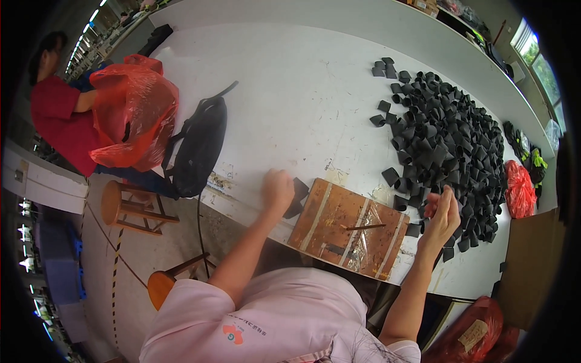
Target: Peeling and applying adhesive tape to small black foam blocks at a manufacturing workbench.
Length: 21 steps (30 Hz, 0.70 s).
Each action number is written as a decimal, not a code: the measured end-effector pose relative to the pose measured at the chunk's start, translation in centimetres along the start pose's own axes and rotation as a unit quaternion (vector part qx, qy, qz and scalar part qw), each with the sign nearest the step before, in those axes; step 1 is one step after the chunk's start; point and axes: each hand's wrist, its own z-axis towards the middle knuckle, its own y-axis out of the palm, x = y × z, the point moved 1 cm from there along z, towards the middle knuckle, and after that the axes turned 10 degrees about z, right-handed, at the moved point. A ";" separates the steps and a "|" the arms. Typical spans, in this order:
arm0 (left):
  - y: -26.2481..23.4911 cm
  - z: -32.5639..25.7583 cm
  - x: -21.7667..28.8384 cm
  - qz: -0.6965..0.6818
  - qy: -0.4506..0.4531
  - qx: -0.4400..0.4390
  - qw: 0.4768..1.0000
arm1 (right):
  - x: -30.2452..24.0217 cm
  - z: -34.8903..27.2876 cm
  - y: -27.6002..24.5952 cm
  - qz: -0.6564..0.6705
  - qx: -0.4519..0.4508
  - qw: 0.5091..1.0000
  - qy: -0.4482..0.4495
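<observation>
My left hand [278, 192] is smeared by motion beside flat black pieces [298, 195] at the left edge of a brown wooden board [311, 227]. Its fingers cannot be made out. To the right of the board, my right hand [445, 216] is raised near a large pile of short black fabric-like loops [448, 139]. Its fingers are partly bent and apart, with nothing visible in them. Strips of clear tape cross the board. A thin brown stick [366, 227] and a small dark patch [334, 248] lie on it.
A black bag [200, 145] lies on the white table [284, 91]. At the left, a person in red [63, 115] handles a red plastic bag [136, 115]. Wooden stools [112, 202] stand below. Another red bag [520, 189] and a cardboard sheet [531, 260] are at the right.
</observation>
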 end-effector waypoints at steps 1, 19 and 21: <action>-0.4 -0.1 -0.2 -0.037 0.005 0.016 0.999 | 0.3 -1.8 -0.3 -0.005 0.012 1.000 -0.015; -9.3 -9.1 9.7 -0.705 -0.098 -0.444 0.544 | 1.7 -10.8 -0.4 0.362 -0.172 0.798 0.449; -9.4 -9.1 9.9 -0.681 -0.089 -0.446 0.573 | 1.6 -10.9 -0.5 0.381 -0.173 0.788 0.451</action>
